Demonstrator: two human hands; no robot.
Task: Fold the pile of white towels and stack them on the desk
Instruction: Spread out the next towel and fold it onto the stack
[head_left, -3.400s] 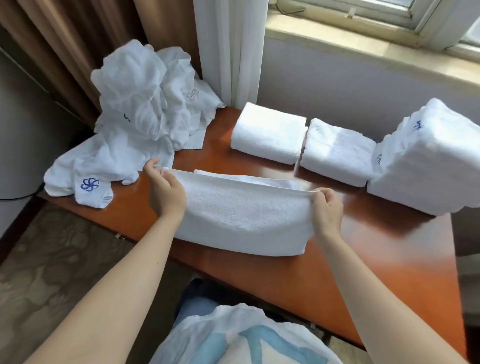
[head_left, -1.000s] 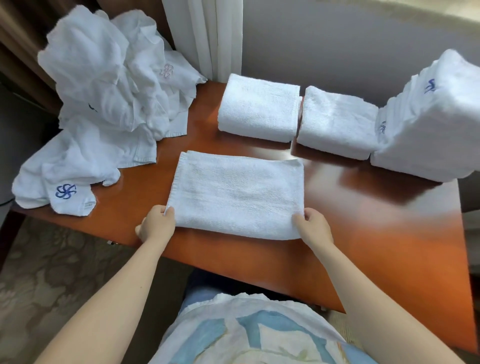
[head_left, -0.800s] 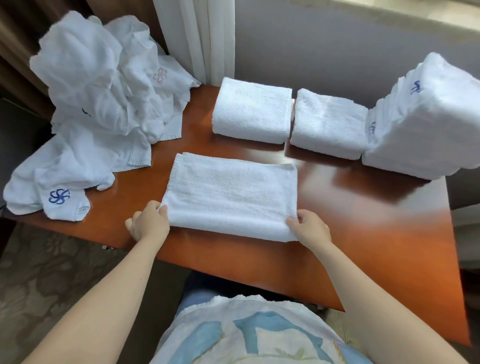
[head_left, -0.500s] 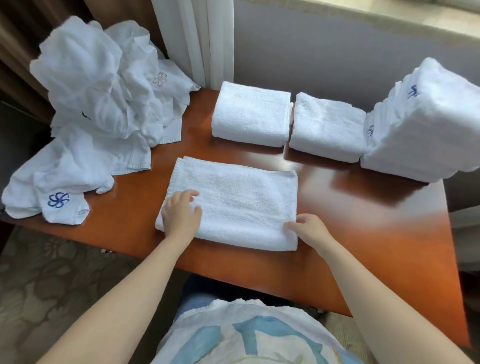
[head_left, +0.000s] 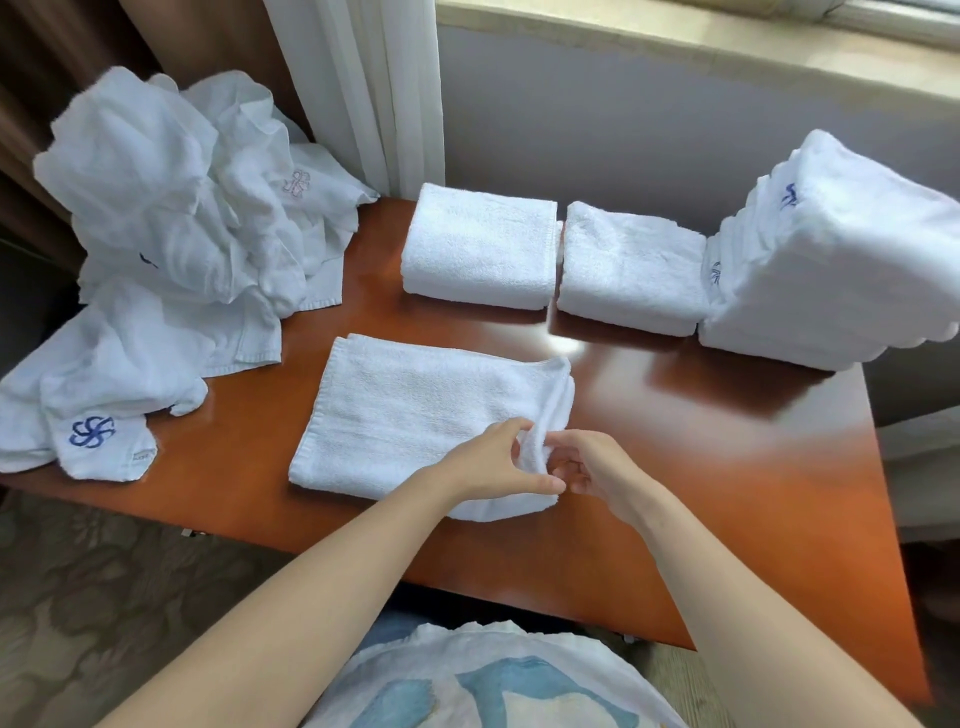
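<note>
Both hands pinched one corner of the half-folded towel.

The towel lay flat on the desk, mid-front. The left hand and right hand met at its near right corner, fingers curled round the bunched cloth raised between them. The unfolded pile sat far left and the folded stacks at the back right.

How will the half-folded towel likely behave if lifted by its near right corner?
Probably floppy: the half-folded towel bunches where the left hand and right hand pinch its corner. Lifted there, its layers would likely sag open. Its terry pile probably grips the desk rather than slides.
</note>
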